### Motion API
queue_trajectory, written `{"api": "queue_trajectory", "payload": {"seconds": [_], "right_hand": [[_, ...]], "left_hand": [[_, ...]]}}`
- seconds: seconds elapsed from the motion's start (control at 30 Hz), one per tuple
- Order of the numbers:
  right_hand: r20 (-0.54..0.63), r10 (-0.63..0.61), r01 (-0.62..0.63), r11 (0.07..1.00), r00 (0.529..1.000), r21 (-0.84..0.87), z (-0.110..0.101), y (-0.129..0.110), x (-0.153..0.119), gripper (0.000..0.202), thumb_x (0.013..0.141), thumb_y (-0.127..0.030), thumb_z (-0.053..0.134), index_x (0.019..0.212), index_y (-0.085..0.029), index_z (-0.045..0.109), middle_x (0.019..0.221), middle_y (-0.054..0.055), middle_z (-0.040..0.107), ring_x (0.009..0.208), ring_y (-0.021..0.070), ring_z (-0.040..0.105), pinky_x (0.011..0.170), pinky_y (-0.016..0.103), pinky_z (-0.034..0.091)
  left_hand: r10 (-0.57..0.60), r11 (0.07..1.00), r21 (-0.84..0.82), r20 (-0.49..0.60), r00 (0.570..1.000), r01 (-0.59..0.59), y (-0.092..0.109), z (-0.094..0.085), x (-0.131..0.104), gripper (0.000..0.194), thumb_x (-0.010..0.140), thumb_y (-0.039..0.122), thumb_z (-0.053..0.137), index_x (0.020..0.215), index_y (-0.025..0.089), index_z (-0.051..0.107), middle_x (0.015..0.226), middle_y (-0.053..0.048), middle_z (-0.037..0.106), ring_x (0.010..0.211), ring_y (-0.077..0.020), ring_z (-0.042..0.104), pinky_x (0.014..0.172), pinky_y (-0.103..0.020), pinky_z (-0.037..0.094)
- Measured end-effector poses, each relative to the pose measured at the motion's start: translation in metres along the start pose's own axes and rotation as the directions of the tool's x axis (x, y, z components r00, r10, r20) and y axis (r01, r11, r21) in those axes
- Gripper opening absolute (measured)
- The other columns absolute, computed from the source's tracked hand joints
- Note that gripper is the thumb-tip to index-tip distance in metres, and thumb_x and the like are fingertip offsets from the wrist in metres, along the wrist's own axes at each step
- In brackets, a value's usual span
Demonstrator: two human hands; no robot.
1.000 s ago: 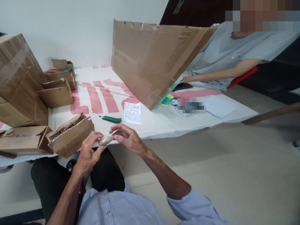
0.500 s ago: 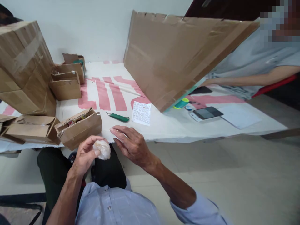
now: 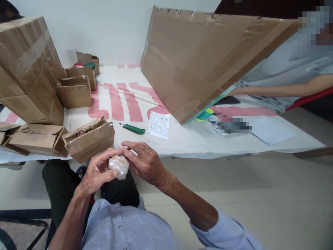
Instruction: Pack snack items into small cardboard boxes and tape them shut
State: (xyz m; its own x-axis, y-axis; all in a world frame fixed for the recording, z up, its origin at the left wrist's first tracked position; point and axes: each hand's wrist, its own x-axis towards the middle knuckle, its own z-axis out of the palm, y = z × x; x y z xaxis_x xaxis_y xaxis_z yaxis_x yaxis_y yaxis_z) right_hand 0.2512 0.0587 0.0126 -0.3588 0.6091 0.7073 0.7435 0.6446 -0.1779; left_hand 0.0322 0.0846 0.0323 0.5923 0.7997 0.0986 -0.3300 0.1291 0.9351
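Note:
My left hand (image 3: 98, 171) is closed on a whitish, shiny ball wrapped in clear plastic (image 3: 119, 166), thumb in front and fingers over its top. What lies inside the wrapping I cannot make out. My right hand (image 3: 145, 161) is beside it with fingers stretched out, the fingertips at the left fingertips and the ball's upper edge; whether they press on it is unclear. Both hands are above my lap at the table's front edge. Beyond them on the cloth lie a green utility knife (image 3: 133, 128) with its blade tip out and a small printed sheet (image 3: 158, 125).
An open narrow cardboard box (image 3: 91, 143) with colourful items stands at the front left, near more small boxes (image 3: 39, 140). A large carton (image 3: 28, 73) rises behind. A cardboard panel (image 3: 203, 62) leans across the table; a person's arm (image 3: 275, 91) rests beyond it.
My left hand has brought the wrapped ball slightly right and up. My right fingertips now meet the left hand and ball, where before there was a gap. The view has shifted slightly.

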Motion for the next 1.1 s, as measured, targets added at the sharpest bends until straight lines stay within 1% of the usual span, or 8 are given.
{"api": "queue_trajectory", "payload": {"seconds": [0.13,0.27,0.37,0.47,0.63,0.8,0.93,1.1], "right_hand": [[-0.006,0.056,-0.054,0.985,0.998,0.166,0.0,0.0,0.001,0.044,0.105,-0.013,0.053,0.145,-0.027,0.065,0.132,0.015,0.074,0.118,0.027,0.074,0.092,0.045,0.065],[-0.024,0.2,-0.169,0.882,0.98,0.439,-0.006,0.001,0.003,0.038,0.106,-0.015,0.054,0.136,-0.029,0.073,0.13,0.011,0.072,0.113,0.0218,0.074,0.092,0.039,0.066],[-0.064,0.388,-0.296,0.79,0.92,0.537,-0.015,0.007,0.008,0.031,0.107,-0.022,0.057,0.131,-0.03,0.076,0.128,0.009,0.071,0.095,0.0179,0.074,0.088,0.039,0.067],[-0.055,0.486,-0.368,0.725,0.872,0.582,-0.023,0.018,0.017,0.026,0.107,-0.033,0.061,0.126,-0.03,0.078,0.129,0.01,0.07,0.105,0.022,0.073,0.091,0.044,0.066],[0.32,0.232,-0.395,0.573,0.919,0.718,-0.023,0.036,0.034,0.037,0.101,-0.053,0.071,0.124,-0.025,0.079,0.129,0.01,0.074,0.124,0.0243,0.069,0.101,0.043,0.061],[0.638,0.028,-0.61,0.328,0.77,0.722,-0.01,0.04,0.039,0.041,0.092,-0.056,0.082,0.109,-0.019,0.082,0.096,0.004,0.08,0.088,0.0169,0.073,0.083,0.032,0.061],[0.663,0.059,-0.659,0.203,0.747,0.724,-0.009,0.042,0.036,0.035,0.089,-0.052,0.085,0.094,-0.017,0.081,0.082,0.002,0.078,0.073,0.0138,0.069,0.07,0.027,0.058],[0.598,0.175,-0.623,0.225,0.782,0.749,-0.012,0.041,0.032,0.029,0.09,-0.047,0.084,0.086,-0.018,0.079,0.077,0.002,0.074,0.07,0.0128,0.066,0.069,0.027,0.056]], "left_hand": [[0.004,0.999,0.043,0.019,1.0,-0.005,-0.002,-0.002,-0.001,0.05,0.079,0.037,0.092,0.127,0.024,0.082,0.119,-0.011,0.07,0.095,-0.0206,0.067,0.081,-0.03,0.058],[0.019,0.996,0.091,0.052,0.998,-0.023,-0.001,-0.002,-0.001,0.048,0.081,0.038,0.091,0.126,0.024,0.083,0.122,-0.013,0.07,0.099,-0.0215,0.068,0.083,-0.03,0.057],[0.02,0.994,0.108,0.082,0.996,-0.028,0.003,-0.002,-0.002,0.047,0.082,0.038,0.09,0.126,0.024,0.082,0.117,-0.012,0.071,0.097,-0.0208,0.068,0.083,-0.029,0.057],[-0.011,0.986,0.166,0.116,0.993,-0.009,0.009,-0.004,-0.003,0.045,0.083,0.038,0.088,0.125,0.023,0.082,0.12,-0.013,0.073,0.099,-0.0224,0.07,0.085,-0.031,0.057],[-0.104,0.936,0.349,0.195,0.975,0.031,0.019,-0.008,-0.002,0.044,0.082,0.034,0.084,0.124,0.021,0.081,0.123,-0.013,0.075,0.108,-0.0278,0.071,0.093,-0.038,0.058],[-0.127,0.907,0.421,0.231,0.965,0.018,0.023,-0.013,-0.003,0.043,0.081,0.031,0.082,0.123,0.024,0.081,0.121,-0.012,0.076,0.113,-0.0307,0.07,0.099,-0.043,0.056],[-0.141,0.911,0.41,0.213,0.967,0.042,0.023,-0.014,-0.003,0.042,0.082,0.031,0.081,0.124,0.024,0.08,0.125,-0.011,0.075,0.109,-0.0286,0.071,0.095,-0.04,0.057],[-0.129,0.904,0.426,0.18,0.975,0.041,0.021,-0.011,-0.001,0.05,0.082,0.026,0.078,0.132,0.025,0.076,0.127,-0.011,0.074,0.109,-0.0261,0.071,0.096,-0.039,0.058]]}}
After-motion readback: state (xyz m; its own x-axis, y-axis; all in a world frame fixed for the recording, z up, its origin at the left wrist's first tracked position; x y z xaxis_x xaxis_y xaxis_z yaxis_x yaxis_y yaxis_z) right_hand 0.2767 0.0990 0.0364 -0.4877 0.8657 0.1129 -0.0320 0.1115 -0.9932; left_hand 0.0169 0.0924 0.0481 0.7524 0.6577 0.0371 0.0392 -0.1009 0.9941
